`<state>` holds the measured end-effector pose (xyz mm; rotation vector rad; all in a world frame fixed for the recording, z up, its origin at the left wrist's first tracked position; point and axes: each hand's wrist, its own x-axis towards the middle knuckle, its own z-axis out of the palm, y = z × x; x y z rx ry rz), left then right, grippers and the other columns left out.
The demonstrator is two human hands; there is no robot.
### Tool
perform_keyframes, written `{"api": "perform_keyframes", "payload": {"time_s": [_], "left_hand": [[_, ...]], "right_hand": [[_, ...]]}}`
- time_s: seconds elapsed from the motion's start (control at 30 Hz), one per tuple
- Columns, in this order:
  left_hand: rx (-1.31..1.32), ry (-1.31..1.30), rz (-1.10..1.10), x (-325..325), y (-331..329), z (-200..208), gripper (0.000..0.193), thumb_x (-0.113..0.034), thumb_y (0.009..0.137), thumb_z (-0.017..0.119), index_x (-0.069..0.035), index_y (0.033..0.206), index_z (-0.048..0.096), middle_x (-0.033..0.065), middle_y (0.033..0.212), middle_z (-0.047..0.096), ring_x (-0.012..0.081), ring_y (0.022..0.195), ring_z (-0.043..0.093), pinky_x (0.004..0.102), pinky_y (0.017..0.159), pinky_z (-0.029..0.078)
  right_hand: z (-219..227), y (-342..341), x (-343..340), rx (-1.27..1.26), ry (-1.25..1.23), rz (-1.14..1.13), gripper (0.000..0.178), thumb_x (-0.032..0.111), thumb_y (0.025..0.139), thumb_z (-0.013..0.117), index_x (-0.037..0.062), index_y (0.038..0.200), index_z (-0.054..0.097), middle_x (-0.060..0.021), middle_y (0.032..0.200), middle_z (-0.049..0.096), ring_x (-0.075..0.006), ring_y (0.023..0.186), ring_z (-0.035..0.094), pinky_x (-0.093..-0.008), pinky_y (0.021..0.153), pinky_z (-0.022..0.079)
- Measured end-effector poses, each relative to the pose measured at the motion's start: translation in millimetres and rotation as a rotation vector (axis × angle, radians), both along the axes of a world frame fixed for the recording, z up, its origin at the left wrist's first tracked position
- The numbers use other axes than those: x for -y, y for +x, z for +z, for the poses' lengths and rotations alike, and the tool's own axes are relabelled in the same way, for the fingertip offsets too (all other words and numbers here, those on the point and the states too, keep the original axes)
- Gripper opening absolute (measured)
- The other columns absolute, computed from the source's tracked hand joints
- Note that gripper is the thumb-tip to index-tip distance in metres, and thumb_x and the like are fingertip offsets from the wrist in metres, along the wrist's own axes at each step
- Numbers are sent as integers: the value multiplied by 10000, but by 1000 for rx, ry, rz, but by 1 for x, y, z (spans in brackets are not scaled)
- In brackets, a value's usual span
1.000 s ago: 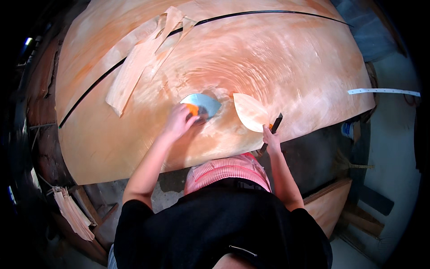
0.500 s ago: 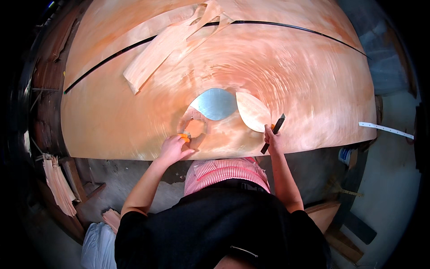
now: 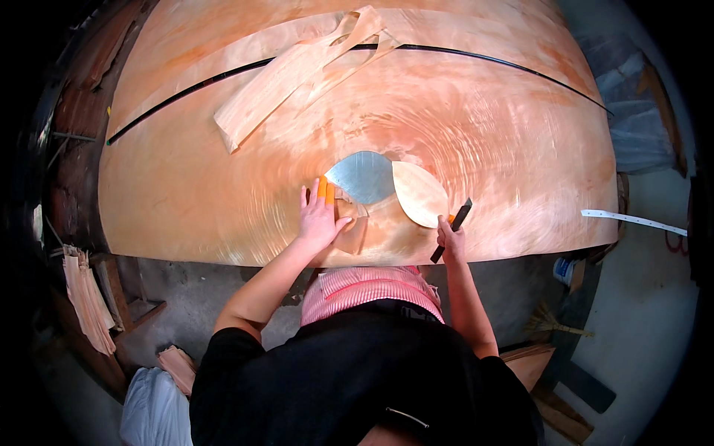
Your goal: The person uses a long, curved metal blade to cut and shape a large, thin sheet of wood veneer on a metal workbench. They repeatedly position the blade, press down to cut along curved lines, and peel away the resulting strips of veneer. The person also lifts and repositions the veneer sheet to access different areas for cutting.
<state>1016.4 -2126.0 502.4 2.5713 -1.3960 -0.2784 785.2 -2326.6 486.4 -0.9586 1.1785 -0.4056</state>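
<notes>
My left hand (image 3: 318,223) lies on the wood veneer sheet (image 3: 186,201) with its fingers stretched out, orange covers on some of them. Its fingertips are beside the left tip of a grey metal leaf-shaped template (image 3: 361,178). Partly under and beside this hand is a thin scrap of veneer (image 3: 351,212). In my right hand (image 3: 451,241), closed, is a flat black blade-like knife (image 3: 462,213), slanted with its angled end up. That hand's fingers are at the lower tip of a pale leaf-shaped veneer piece (image 3: 418,193), whose upper tip meets the template.
A long thin black strip (image 3: 476,50) curves across the far part of the sheet, with a torn veneer offcut (image 3: 275,89) over it. A white perforated strip (image 3: 632,219) sticks out past the right edge. Veneer scraps (image 3: 89,297) and a small broom (image 3: 554,323) are below the sheet.
My left hand has moved up and right from the sheet's near part toward the template, its fingers now spread. My right hand still holds the knife at the veneer leaf's tip.
</notes>
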Motion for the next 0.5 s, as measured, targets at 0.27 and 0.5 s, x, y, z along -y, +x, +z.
{"api": "perform_keyframes", "payload": {"time_s": [0.27, 0.5], "left_hand": [[-9, -117, -53, -9, 10, -17, 779, -497, 693, 534, 32, 1224, 320, 137, 1274, 321, 235, 1241, 184, 476, 1004, 94], [-125, -76, -446, -23, -9, -17, 611, -491, 734, 483, -44, 1150, 442, 121, 1187, 423, 223, 1201, 271, 459, 1001, 142]], "right_hand": [[-7, -3, -5, -4, -16, -7, 216, 199, 762, 603, 111, 621, 464, 85, 463, 328, -13, 356, 249, -185, 340, 188], [-6, 23, -2, -20, -13, 89, 223, 146, 793, 559, 132, 628, 409, 88, 479, 308, -9, 362, 240, -177, 337, 168]]}}
